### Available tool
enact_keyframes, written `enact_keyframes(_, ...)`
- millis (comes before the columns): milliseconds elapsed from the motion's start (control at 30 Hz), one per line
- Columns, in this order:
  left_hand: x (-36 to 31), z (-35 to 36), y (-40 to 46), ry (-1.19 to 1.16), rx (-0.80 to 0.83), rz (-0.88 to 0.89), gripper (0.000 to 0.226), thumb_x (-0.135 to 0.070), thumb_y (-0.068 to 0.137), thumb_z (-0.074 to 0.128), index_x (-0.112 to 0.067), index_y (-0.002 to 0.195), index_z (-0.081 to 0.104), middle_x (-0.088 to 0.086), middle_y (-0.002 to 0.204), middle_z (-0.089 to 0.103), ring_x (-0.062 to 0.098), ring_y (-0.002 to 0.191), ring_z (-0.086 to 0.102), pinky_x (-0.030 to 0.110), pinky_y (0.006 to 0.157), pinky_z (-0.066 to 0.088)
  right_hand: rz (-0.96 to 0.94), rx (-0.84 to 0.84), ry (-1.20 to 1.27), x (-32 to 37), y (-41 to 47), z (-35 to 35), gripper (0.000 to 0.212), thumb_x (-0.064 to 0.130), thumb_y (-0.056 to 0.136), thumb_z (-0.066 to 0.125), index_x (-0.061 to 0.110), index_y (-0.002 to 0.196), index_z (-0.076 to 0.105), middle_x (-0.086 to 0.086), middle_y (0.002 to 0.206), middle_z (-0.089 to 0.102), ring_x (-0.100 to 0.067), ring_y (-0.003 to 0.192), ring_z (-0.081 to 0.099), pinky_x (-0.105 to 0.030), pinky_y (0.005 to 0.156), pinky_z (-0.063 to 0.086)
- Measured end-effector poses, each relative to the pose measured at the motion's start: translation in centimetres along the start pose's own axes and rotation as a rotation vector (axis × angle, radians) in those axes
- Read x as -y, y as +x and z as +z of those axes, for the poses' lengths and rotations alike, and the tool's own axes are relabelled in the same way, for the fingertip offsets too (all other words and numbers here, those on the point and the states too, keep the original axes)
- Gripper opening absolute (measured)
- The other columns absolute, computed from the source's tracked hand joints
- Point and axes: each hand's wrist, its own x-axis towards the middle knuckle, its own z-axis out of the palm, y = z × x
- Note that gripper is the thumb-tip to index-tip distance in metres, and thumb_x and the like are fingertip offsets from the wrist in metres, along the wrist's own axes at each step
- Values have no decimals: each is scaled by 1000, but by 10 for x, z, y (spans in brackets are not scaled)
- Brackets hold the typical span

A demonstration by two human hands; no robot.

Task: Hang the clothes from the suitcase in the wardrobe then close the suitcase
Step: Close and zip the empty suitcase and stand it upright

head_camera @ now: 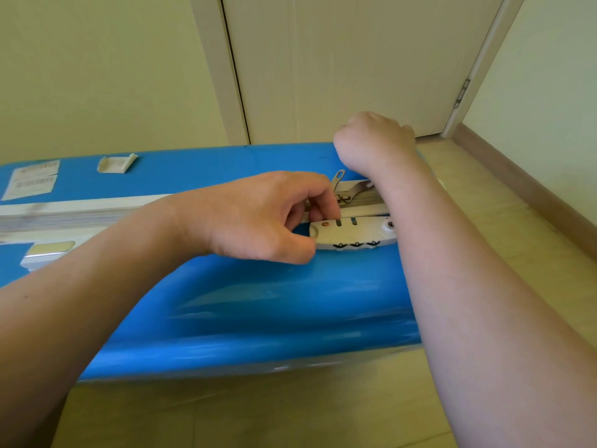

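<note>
Our left hand [258, 218] pinches a small metal zipper pull [340, 185] at the pale grey combination lock [353, 232], fingers curled tight around it. Our right hand [374, 140], curled into a fist, rests on the far right corner of the glossy blue hard-shell suitcase [258, 305]; whether it grips anything we cannot tell. The suitcase lies closed on the beige tiled floor [258, 415], long axis running left to right, zipper seam facing up, near a pale door [355, 66].
</note>
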Motion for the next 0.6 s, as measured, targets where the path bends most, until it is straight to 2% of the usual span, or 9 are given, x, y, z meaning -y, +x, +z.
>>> enact_keyframes(67, 4, -4, 3, -32, 17, -11, 30, -11, 79, 69, -30, 100, 61, -11, 54, 45, 5, 50, 41, 15, 51, 36, 12, -31, 100, -2, 0, -1, 16, 13, 84, 36, 11, 80, 52, -4, 83, 51, -31, 85, 46, -37, 81, 32)
enact_keyframes(167, 7, -6, 7, -78, 2, -15, 28, -9, 81, 71, -27, 101, 63, -12, 53, 45, 4, 49, 41, 12, 51, 34, 56, -136, 331, -4, -5, -5, 33, 13, 85, 36, 9, 93, 67, -7, 95, 66, -35, 88, 57, -39, 82, 47)
enact_keyframes(300, 13, -14, 15, -104, -22, -15, 26, -11, 81, 73, -25, 101, 66, -9, 58, 48, 5, 51, 43, 16, 53, 35, 81, -122, 425, -7, -16, -9, 33, 15, 89, 36, 15, 97, 69, -2, 91, 65, -29, 82, 59, -36, 75, 47)
enact_keyframes(400, 17, -22, 24, -86, -31, -26, 25, -12, 82, 74, -23, 104, 67, -7, 62, 49, 3, 53, 44, 15, 55, 37, 114, -93, 418, -8, -26, -11, 30, 16, 91, 39, 20, 99, 67, 0, 108, 64, -27, 95, 61, -40, 87, 50)
enact_keyframes(467, 20, -28, 34, -88, -4, -38, 25, -14, 83, 74, -24, 104, 67, -7, 66, 51, 3, 56, 45, 15, 58, 37, 150, -95, 406, -12, -33, -10, 32, 15, 93, 40, 20, 112, 65, 1, 122, 61, -24, 109, 58, -41, 97, 46)
enact_keyframes(533, 23, -32, 40, -98, 33, -43, 25, -16, 83, 75, -29, 103, 66, -6, 69, 52, 4, 60, 47, 16, 61, 38, 163, -126, 364, -19, -43, -8, 36, 14, 95, 40, 17, 125, 60, 0, 132, 56, -22, 120, 53, -37, 104, 40)
enact_keyframes(600, 25, -32, 42, -89, 43, -37, 25, -17, 84, 75, -30, 103, 65, -7, 71, 53, 4, 62, 47, 18, 64, 39, 158, -221, 312, -23, -59, -4, 35, 12, 95, 42, 12, 127, 57, -2, 133, 55, -22, 123, 49, -33, 105, 35)
